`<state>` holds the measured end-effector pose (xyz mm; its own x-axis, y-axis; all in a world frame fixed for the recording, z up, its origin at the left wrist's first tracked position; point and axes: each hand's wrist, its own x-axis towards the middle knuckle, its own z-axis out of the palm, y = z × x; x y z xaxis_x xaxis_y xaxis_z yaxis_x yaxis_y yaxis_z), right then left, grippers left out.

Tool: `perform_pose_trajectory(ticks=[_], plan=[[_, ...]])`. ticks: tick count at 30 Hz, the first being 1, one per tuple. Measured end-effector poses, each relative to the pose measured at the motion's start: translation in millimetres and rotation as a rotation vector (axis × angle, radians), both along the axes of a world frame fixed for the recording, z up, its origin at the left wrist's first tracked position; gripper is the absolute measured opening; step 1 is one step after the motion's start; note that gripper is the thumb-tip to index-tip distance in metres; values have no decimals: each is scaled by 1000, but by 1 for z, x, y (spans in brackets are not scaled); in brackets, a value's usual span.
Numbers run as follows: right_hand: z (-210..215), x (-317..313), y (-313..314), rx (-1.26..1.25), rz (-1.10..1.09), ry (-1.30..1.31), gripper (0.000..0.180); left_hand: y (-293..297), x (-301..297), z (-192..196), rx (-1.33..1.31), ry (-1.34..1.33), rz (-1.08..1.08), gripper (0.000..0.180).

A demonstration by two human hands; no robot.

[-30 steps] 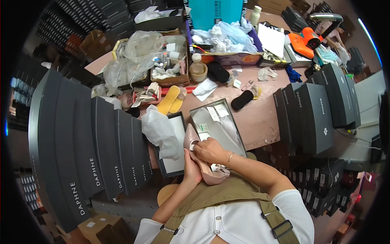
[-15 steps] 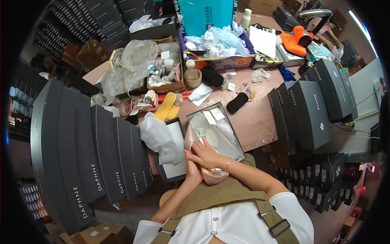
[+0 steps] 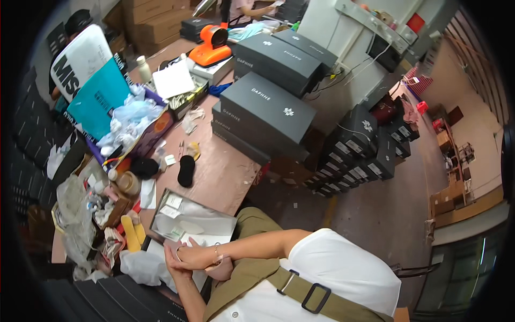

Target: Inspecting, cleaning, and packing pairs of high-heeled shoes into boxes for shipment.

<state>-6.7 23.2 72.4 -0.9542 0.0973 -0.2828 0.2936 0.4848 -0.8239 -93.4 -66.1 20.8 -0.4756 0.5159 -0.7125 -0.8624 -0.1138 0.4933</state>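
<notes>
Looks down from the wearer's head, from near above the left hand [image 3: 174, 262] and right hand [image 3: 198, 257], through a wide fisheye. Faces past both, centred beyond and to their right near the edge of the workbench [image 3: 222, 174], reaching to the floor [image 3: 375, 214] well off on that side.

Pink shoe [image 3: 220, 270], charcoal boxes [image 3: 268, 110]

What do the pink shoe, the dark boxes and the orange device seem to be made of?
Pink shoe: probably leather or imitation; its heel part looks smooth, with soft sheen.
Dark boxes: likely cardboard, matt, with flat faces and crisp edges.
Orange device: apparently hard plastic, evenly coloured and smoothly moulded.
</notes>
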Motion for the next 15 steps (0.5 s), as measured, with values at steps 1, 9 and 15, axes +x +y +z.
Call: perform_pose_trajectory(ticks=[1, 9, 15], plan=[[-1, -2, 1, -41, 7, -33, 70, 2, -2, -5, -79, -26, 28, 62], [24, 40, 32, -241, 221, 260, 59, 7, 3, 28, 96, 421, -123, 55], [50, 29, 21, -36, 150, 230, 52, 11, 1, 54, 85, 312, -16, 52]])
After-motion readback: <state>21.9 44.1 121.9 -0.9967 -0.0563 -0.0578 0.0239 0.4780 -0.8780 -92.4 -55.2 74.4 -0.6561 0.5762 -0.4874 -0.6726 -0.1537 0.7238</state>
